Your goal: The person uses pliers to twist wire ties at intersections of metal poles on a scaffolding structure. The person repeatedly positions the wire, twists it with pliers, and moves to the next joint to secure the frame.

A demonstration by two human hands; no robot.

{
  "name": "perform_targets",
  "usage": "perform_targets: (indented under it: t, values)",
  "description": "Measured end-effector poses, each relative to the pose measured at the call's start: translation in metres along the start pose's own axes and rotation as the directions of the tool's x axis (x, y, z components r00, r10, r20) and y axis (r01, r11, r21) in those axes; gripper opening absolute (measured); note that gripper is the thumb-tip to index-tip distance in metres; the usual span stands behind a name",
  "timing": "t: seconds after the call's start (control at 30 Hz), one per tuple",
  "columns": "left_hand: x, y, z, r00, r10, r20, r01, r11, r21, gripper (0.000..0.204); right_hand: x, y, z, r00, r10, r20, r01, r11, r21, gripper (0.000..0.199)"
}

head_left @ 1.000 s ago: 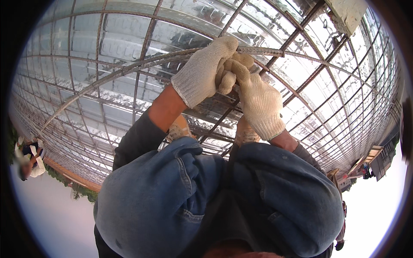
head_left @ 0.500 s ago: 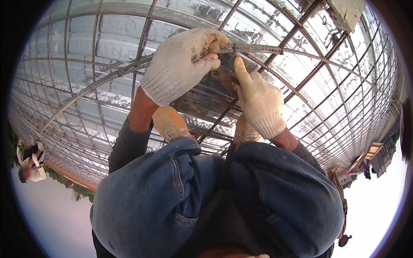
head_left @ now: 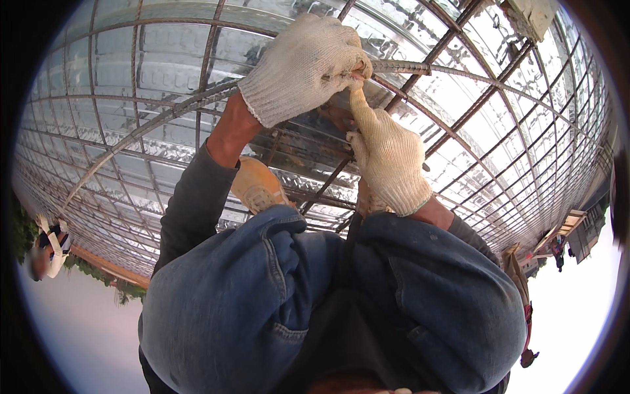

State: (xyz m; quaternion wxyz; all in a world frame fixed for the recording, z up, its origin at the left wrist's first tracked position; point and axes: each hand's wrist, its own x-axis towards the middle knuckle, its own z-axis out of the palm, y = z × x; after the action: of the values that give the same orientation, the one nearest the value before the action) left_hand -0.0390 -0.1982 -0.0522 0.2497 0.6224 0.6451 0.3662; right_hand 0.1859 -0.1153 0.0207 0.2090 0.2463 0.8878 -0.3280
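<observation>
My left hand [head_left: 308,69], in a white knit glove, is closed at a thick rebar [head_left: 397,67], its thumb and fingertips pinched together there. What it pinches is hidden. Just below, my right hand [head_left: 394,161], in a yellowish knit glove, points its index finger up until the tip meets the left fingertips. Its other fingers are curled in, and a small grey metal tip [head_left: 426,167] shows beside the glove. The rest of that object is hidden in the grip. The rebar arches left and right over a grid of thinner bars [head_left: 209,59].
Shiny corrugated metal decking [head_left: 174,56] lies under the bar grid. My tan boot [head_left: 258,187] and bent knees [head_left: 223,295] are close below my hands. A concrete-like block [head_left: 533,18] sits at the upper right. Another person [head_left: 49,253] is at the far left edge.
My left hand has moved right and slightly up along the rebar, covering the small wire loop seen there earlier. The right index finger now touches the left fingertips.
</observation>
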Motion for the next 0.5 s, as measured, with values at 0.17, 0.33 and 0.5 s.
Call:
perform_targets:
  t: [0.17, 0.33, 0.5]
  values:
    - [0.037, 0.03, -0.019, 0.974, -0.097, 0.205, 0.072, 0.989, 0.127, 0.024, 0.011, -0.025, -0.023, 0.992, 0.081, 0.098, -0.117, 0.88, 0.46, 0.058]
    - [0.013, 0.023, 0.0, 0.971, -0.209, 0.118, 0.187, 0.968, 0.17, 0.018, 0.014, -0.032, -0.048, 0.939, 0.101, 0.33, -0.324, 0.586, 0.743, 0.05]
    - [-0.024, 0.02, 0.006, 0.988, -0.127, -0.09, 0.131, 0.991, 0.036, 0.023, -0.017, -0.026, -0.047, 0.968, 0.114, 0.222, -0.243, 0.635, 0.734, 0.06]
